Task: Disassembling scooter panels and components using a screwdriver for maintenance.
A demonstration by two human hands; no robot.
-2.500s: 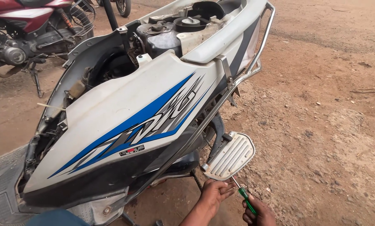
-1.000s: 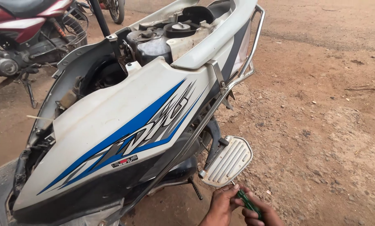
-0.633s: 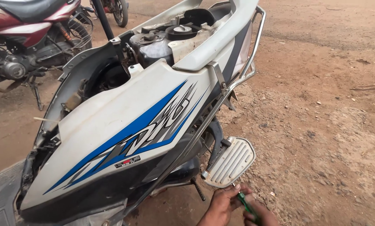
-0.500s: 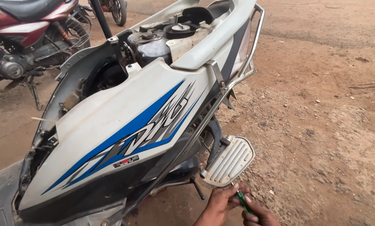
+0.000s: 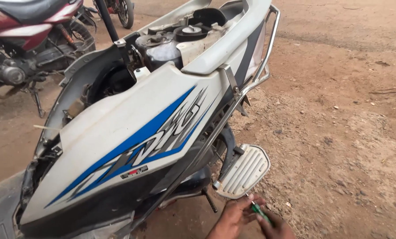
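Screwdriver: green-handled screwdriver (image 5: 260, 213) sits at the bottom edge of the view, just below the scooter's footrest, slanting from upper left to lower right, its thin metal tip pointing up toward the footrest's lower corner.
Left hand: left hand (image 5: 229, 219) comes up from the bottom edge, fingers curled together and closed around the upper part of the screwdriver near its tip end; thumb and fingertips pinch the shaft.
Right hand: right hand (image 5: 275, 226) lies just beside the left one, partly cut off by the frame, fingers pressed around the lower end of the green handle.
Footrest: grey ribbed footrest (image 5: 243, 171) folds out from the scooter's side, tilted, its lower corner just above both hands.
Scooter: white scooter (image 5: 131, 132) leans across the middle of the view, seat off, so a dark tank with caps (image 5: 167, 46) shows in the open top.
Side panel: white side panel with blue and grey stripes (image 5: 145, 137) covers the near flank, above a black lower section.
Grab rail: silver metal rail (image 5: 262, 62) runs along the rear edge and down the side.
Ground: reddish-brown dirt ground (image 5: 339, 132) with small stones spreads to the right.
Motorcycle: red motorcycle (image 5: 25, 40) stands at upper left, well apart from the hands.
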